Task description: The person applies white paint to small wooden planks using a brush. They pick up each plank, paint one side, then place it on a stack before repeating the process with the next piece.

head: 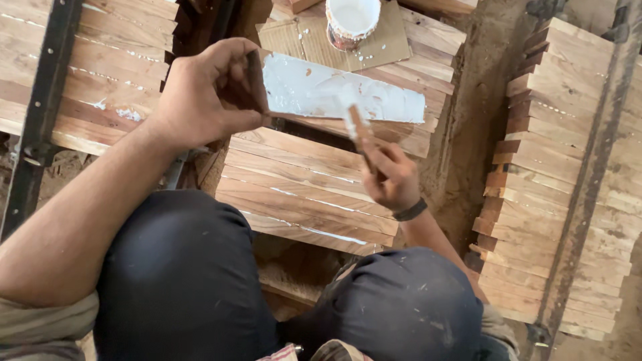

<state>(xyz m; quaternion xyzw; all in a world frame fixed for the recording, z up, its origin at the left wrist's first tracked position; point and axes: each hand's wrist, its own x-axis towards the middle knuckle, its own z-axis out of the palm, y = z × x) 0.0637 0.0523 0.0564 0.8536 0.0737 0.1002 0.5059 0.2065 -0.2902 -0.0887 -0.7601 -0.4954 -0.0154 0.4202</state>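
Glue-white plank (341,93) lengthwise left-right

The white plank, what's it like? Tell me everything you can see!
The plank is a long, thin wooden strip. Its top face is smeared almost all over with wet-looking white paste, with small bare brown patches. It is held on a slant over a stack of planks. The left hand has a grip on its left end. The right hand holds a stick whose paste-covered tip touches the plank's lower edge. A tin of white paste stands just behind.
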